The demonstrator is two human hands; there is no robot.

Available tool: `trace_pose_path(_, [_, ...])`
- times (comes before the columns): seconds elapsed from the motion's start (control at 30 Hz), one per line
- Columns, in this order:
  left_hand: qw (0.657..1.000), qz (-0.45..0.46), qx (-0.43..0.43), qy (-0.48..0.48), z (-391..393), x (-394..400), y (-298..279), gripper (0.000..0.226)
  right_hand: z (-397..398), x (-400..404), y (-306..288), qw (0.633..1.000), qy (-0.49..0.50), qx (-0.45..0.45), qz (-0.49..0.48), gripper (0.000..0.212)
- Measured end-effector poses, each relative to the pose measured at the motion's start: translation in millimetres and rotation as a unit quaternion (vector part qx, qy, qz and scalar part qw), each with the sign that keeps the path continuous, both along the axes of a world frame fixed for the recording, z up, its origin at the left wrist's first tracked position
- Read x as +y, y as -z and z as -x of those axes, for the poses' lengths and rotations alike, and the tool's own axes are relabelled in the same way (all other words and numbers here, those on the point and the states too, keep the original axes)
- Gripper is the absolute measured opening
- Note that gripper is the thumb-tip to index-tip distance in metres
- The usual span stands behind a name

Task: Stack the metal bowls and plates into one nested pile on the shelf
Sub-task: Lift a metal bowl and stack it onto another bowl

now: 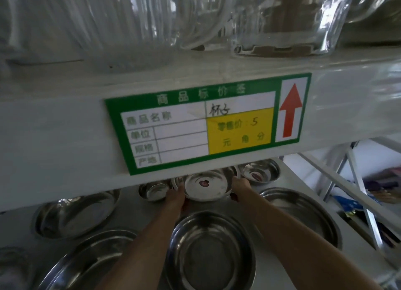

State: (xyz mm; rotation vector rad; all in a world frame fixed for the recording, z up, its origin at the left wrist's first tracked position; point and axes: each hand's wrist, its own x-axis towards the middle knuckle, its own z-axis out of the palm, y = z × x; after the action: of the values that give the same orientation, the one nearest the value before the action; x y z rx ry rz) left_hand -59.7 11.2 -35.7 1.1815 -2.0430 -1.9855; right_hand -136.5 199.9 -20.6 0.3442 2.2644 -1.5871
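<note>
Both my hands reach deep into the lower shelf (234, 205) and grip a small shiny metal bowl (206, 184) with a red sticker inside. My left hand (174, 195) clasps its left rim and my right hand (242, 186) holds its right rim. More metal bowls lie around it: a small bowl (155, 190) to the left, another small bowl (260, 172) at the back right, a deep bowl (209, 249) in front between my forearms, a wide plate (303, 213) on the right, a dish (76, 213) on the left and a large plate (86, 261) at the front left.
The upper shelf's grey front edge (65, 137) with a green price label (206, 122) hangs low over the bowls and hides the back of the shelf. Clear glass jugs (282, 18) stand on top. A metal shelf frame (358, 192) runs at the right.
</note>
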Motion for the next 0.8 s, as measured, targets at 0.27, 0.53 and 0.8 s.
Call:
trace_pose_path(0.27, [1.000,0.015,-0.003,-0.011,5,9,3,0.044,-2,1,4,0.998,0.011,-0.024,0.059,0.038])
trace_pose_path(0.53, [1.000,0.006,0.004,-0.024,6,6,3,0.045,-6,0,-2,0.995,0.048,-0.031,0.076,0.016])
trace_pose_path(0.8, [0.999,-0.010,0.036,-0.032,-14,4,-21,0.031,-15,-4,-13,0.991,0.042,-0.007,0.129,0.014])
